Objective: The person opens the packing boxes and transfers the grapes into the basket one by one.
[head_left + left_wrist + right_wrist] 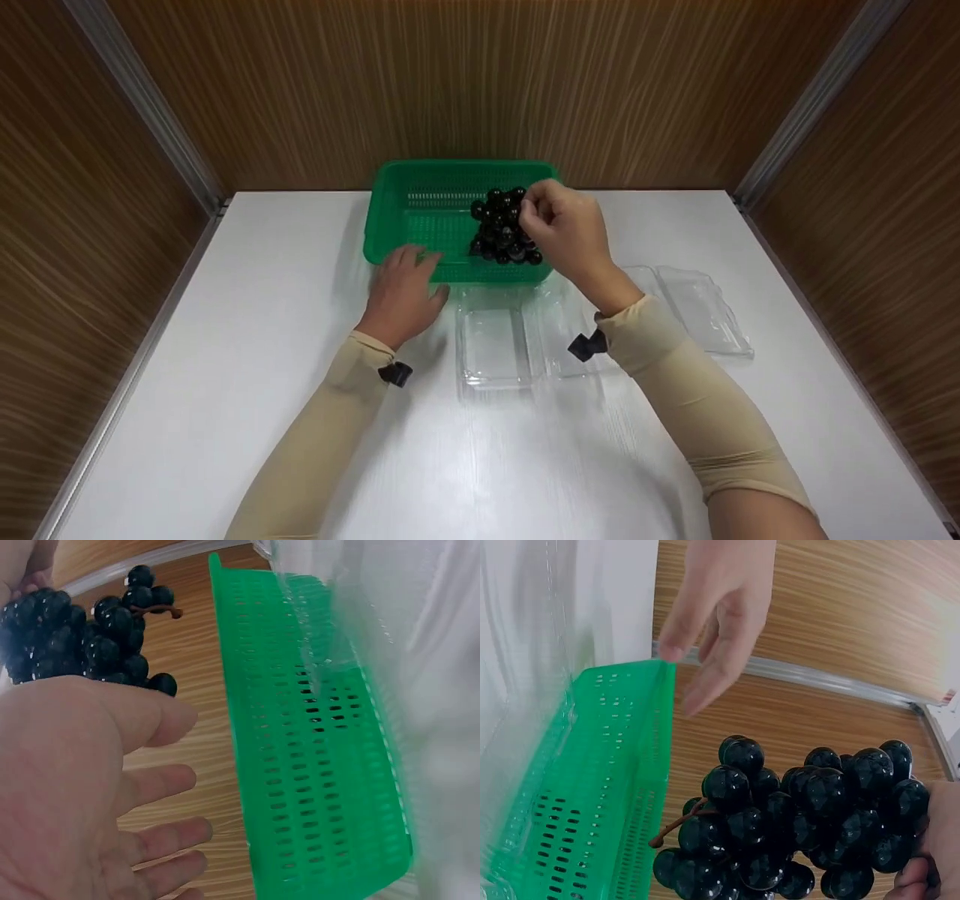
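A bunch of dark grapes hangs from my right hand, which pinches it at one end with thumb and fingers curled. The bunch is over the right part of a green slotted plastic basket in the head view. In the right wrist view the grapes show a brown stem end pointing away from the hand. My left hand, fingers spread and holding nothing, is by the basket's front left corner. Whether it touches the rim I cannot tell.
An opened clear plastic clamshell box lies in front of the basket. Another clear plastic piece is at its right, partly hidden by the right forearm. Wood-grain panels wall in the white table at the back and sides.
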A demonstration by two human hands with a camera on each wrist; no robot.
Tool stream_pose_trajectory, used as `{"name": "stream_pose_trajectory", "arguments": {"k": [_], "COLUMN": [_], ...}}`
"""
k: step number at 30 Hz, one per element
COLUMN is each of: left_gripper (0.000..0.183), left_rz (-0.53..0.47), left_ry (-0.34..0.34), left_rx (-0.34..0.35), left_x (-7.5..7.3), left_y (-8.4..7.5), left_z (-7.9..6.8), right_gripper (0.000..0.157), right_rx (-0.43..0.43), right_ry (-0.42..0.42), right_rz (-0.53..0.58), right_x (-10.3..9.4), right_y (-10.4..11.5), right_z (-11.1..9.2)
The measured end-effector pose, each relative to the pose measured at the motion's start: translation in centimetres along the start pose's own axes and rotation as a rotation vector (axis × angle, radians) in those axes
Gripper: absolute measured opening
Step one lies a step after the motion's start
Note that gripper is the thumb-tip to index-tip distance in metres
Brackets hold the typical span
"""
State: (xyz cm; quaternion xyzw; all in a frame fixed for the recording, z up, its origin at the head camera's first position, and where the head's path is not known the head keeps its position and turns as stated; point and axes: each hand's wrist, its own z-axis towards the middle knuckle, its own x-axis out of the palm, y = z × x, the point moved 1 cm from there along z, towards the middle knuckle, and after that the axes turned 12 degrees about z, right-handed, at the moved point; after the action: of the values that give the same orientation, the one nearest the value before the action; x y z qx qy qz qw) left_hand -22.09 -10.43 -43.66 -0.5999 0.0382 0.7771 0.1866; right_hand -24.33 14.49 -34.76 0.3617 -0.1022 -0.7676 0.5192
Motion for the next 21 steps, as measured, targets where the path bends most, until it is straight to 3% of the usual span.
{"name": "stream_pose_trajectory", "arguments": {"k": [6,13,21], "left_gripper": [0.057,0.054,0.054], "left_rz": [0.003,0.011,0.016], "left_ry": [0.046,0.036,0.041], "left_rx": [-0.029,-0.050,-0.074], "left_x": [0.9,1.3,1.0], "left_y": [0.5,0.8,0.6], "left_z": [0.2,0.4,0.2], "right_gripper": [0.013,0.016,0.017], "right_rx": [0.045,0.127,0.132], "right_ry": [0.019,0.060,0.119], "right_rz": [-0.015,-0.027,-0.068], "right_x": [0.3,0.5,1.3], "right_y": [-0.7,-0.9,-1.9], "right_z": [1.6,3.0,4.3]}}
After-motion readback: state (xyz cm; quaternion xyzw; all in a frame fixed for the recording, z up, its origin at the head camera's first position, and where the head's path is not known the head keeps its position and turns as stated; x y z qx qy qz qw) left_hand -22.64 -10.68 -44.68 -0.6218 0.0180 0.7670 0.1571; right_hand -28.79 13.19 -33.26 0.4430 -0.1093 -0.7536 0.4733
